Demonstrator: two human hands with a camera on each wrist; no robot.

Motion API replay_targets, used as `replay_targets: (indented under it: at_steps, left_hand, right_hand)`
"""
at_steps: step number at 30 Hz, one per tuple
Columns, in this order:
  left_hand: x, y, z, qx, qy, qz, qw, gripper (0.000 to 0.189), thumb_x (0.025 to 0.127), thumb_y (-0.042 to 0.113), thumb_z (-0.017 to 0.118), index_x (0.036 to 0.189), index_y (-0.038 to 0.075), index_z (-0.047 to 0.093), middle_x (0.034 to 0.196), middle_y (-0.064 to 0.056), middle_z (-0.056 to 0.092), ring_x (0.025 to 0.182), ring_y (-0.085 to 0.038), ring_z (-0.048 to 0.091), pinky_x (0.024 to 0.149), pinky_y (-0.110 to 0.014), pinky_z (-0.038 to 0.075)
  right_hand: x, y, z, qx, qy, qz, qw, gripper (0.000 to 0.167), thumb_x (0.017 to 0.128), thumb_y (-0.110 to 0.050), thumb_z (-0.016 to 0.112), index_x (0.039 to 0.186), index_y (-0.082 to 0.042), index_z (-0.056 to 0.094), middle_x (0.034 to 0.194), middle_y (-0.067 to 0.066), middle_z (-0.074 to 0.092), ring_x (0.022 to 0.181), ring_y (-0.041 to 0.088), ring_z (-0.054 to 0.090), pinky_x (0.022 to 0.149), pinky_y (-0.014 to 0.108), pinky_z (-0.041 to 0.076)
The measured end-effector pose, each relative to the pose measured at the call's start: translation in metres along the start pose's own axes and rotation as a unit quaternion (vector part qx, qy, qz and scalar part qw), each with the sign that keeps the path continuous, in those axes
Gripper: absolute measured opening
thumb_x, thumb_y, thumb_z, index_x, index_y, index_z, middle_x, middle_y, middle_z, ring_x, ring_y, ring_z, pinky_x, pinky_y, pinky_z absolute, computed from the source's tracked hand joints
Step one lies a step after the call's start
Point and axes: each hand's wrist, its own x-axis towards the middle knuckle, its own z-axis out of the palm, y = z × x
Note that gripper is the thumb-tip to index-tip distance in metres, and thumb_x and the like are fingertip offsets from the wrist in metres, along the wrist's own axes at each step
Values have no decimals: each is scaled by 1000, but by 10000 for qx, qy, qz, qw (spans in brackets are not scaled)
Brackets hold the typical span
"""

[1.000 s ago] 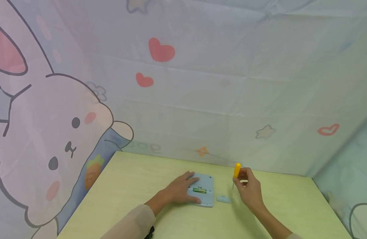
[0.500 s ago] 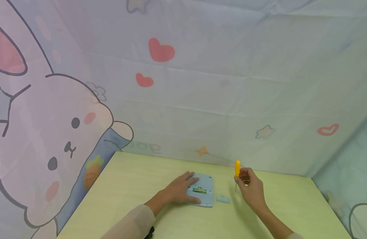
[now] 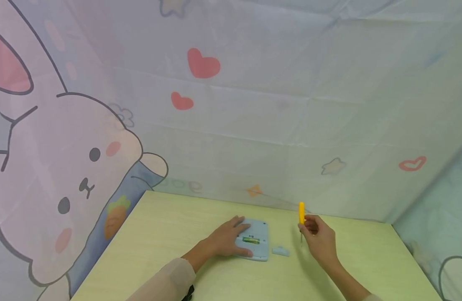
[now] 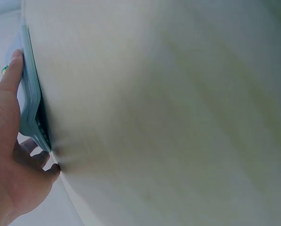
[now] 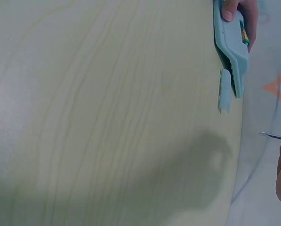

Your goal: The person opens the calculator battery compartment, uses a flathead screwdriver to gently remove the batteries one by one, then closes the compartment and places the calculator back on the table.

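Observation:
A light-blue calculator (image 3: 258, 234) lies face down on the table, a green battery (image 3: 251, 240) showing in its uncovered compartment. My left hand (image 3: 227, 239) rests across its left side, fingers spread over the far part and thumb on the near part. Right of it lies the small light-blue battery cover (image 3: 280, 251), also seen flat beside the calculator in the right wrist view. My right hand (image 3: 319, 238) pinches a yellow-handled screwdriver (image 3: 301, 214) upright above the table, shaft pointing down. In the right wrist view the screwdriver's metal tip (image 5: 267, 134) is apart from everything.
The pale wooden table (image 3: 170, 217) ends at a printed cloth backdrop (image 3: 253, 125) with a rabbit and hearts. A dark object (image 3: 188, 293) shows beside the left sleeve at the bottom. A dark thin loop (image 3: 441, 271) stands at the far right.
My right hand has shifted slightly right and nearer, and the screwdriver has gone from slightly tilted to upright. The left hand and calculator have stayed put.

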Motion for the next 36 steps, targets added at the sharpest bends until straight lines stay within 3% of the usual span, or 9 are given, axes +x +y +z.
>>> replay_targets:
  at_steps: [14, 36]
  left_hand:
    - [9, -2, 0, 22, 23, -125, 9999, 101, 83, 81, 69, 165, 28, 41, 175, -3, 25, 161, -30, 21, 126, -52, 29]
    - [9, -3, 0, -45, 30, -123, 9999, 101, 83, 81, 70, 164, 28, 42, 175, -3, 25, 161, -30, 22, 126, -52, 28]
  right_hand:
    - [13, 18, 3, -222, -206, 153, 9994, 28, 97, -9, 79, 121, 3, 74, 97, 9, 76, 84, 19, 72, 69, 16, 56]
    - [6, 35, 5, -772, -954, 374, 9917, 23, 97, -12, 78, 113, 4, 77, 89, 4, 73, 79, 16, 65, 68, 22, 54]
